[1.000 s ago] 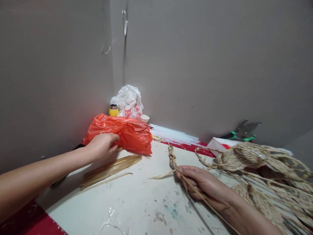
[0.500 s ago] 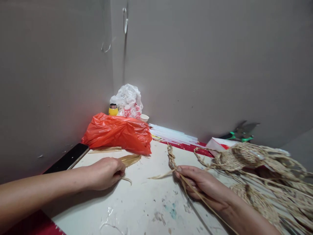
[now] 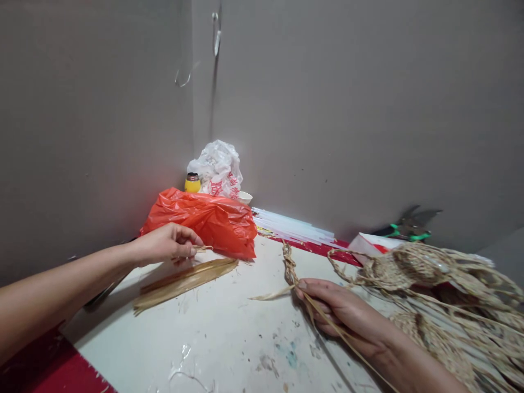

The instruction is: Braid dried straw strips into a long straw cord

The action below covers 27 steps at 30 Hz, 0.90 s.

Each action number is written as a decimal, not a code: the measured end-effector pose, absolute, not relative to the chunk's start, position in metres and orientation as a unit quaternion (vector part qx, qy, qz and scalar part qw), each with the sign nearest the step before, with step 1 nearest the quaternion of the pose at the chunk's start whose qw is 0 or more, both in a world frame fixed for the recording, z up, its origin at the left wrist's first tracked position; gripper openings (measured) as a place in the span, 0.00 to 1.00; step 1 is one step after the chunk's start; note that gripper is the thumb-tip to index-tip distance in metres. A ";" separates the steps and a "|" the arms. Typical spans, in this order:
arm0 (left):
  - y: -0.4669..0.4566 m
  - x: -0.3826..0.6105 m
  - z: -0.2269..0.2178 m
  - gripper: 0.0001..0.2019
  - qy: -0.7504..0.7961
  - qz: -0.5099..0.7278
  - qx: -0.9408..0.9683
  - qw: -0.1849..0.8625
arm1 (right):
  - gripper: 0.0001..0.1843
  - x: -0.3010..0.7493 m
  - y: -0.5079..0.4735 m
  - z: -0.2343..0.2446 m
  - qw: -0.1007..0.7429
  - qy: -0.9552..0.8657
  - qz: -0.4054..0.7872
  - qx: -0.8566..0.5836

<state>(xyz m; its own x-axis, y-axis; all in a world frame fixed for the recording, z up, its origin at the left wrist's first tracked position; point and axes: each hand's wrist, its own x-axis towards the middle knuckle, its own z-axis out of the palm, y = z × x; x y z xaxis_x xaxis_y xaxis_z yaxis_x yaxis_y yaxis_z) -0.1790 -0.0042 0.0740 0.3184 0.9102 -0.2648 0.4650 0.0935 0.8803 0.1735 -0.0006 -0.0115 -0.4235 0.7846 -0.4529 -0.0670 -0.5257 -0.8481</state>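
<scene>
My right hand (image 3: 331,305) is closed on a braided cord (image 3: 289,265) of straw-coloured plant fibre. The braid stands out beyond my thumb, a loose strand end (image 3: 270,295) juts left, and long strands trail back under my wrist. Over the table's left side, my left hand (image 3: 174,244) has thumb and fingers pinched together. At their tips shows a thin, curled straw-coloured strip (image 3: 205,248). Just below that hand, a flat bundle of dried leaf strips (image 3: 186,281) lies on the white tabletop (image 3: 221,338).
A red plastic bag (image 3: 204,218) sits behind my left hand, near a yellow jar (image 3: 192,183) and a crumpled white bag (image 3: 219,166). Pale plastic sticks (image 3: 292,225) lie along the wall. Green-handled shears (image 3: 413,224) and a heap of braided fibre (image 3: 426,267) occupy the right.
My left hand has lifted off the leaf bundle and moved up and left towards the red bag, with the curled strip at its fingertips. My right hand keeps its grip on the braid.
</scene>
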 end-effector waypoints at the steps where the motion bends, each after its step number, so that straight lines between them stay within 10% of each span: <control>1: -0.004 -0.179 0.072 0.12 0.535 0.224 0.628 0.518 | 0.12 0.174 0.000 -0.012 0.287 -0.392 0.746 -0.455; 16: -0.001 -0.047 0.043 0.06 0.440 0.200 0.571 0.663 | 0.10 0.174 0.000 -0.004 0.290 -0.387 0.769 -0.418; 27: 0.013 -0.019 0.014 0.06 0.434 0.249 0.748 0.437 | 0.11 0.172 -0.001 0.005 0.294 -0.374 0.774 -0.418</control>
<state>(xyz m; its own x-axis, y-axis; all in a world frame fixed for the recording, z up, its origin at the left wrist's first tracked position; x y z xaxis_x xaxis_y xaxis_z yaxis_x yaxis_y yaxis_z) -0.0189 0.0128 0.0141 0.4997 0.8662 -0.0067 0.4309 -0.2419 0.8694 0.1722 -0.0012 0.0052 -0.4783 0.7670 -0.4276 -0.1423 -0.5482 -0.8241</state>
